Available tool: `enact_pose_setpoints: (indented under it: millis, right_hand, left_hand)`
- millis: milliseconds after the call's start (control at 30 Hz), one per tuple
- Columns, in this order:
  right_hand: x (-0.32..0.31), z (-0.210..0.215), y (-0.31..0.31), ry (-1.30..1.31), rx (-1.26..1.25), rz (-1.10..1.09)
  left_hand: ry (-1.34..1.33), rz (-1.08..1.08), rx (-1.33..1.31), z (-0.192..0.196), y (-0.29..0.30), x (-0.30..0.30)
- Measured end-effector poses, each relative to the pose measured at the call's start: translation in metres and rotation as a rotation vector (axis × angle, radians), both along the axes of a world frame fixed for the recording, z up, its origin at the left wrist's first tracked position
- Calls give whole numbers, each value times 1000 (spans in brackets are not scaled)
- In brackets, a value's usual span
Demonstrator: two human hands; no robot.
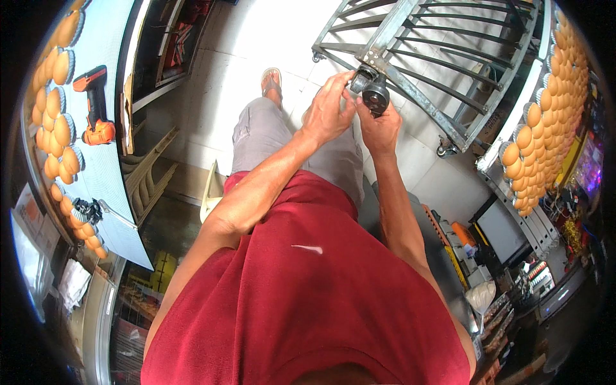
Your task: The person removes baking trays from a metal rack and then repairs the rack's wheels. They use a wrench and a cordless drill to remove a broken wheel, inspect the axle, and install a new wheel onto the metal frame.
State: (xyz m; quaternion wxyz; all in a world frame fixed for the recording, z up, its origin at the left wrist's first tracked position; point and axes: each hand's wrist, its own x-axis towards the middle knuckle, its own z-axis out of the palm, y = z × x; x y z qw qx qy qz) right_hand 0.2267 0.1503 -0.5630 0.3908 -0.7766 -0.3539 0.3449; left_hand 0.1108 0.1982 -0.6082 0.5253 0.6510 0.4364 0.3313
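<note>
Nearest, a red shirt [308, 301] fills the lower picture and hides the person's lap; grey trousers [263, 131] show beyond it, and one sandalled foot [271, 80] on the pale floor. Both forearms reach far and meet at a black caster wheel [375, 96] at the near corner of a grey metal frame [436, 58]; the left hand [328, 109] curls its fingers over the wheel's bracket, the right hand [380, 125] grips the wheel from below — how the bracket sits on the frame is hidden by the fingers. Far left, an orange drill [95, 106] lies on a blue counter [109, 173] beside rows of round orange cakes [54, 135] — their like lines the right rim, bent and cut off.
</note>
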Motion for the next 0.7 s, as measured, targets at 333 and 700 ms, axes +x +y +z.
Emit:
enact_pose_setpoints:
  millis: [333,700]
  right_hand:
    - [39,37,1,213,-123,-17]
    - [32,52,17,590,-320,-82]
  left_hand:
    - [32,14,-250,-7,-2,22]
    - [40,-210,-493,9,34,13]
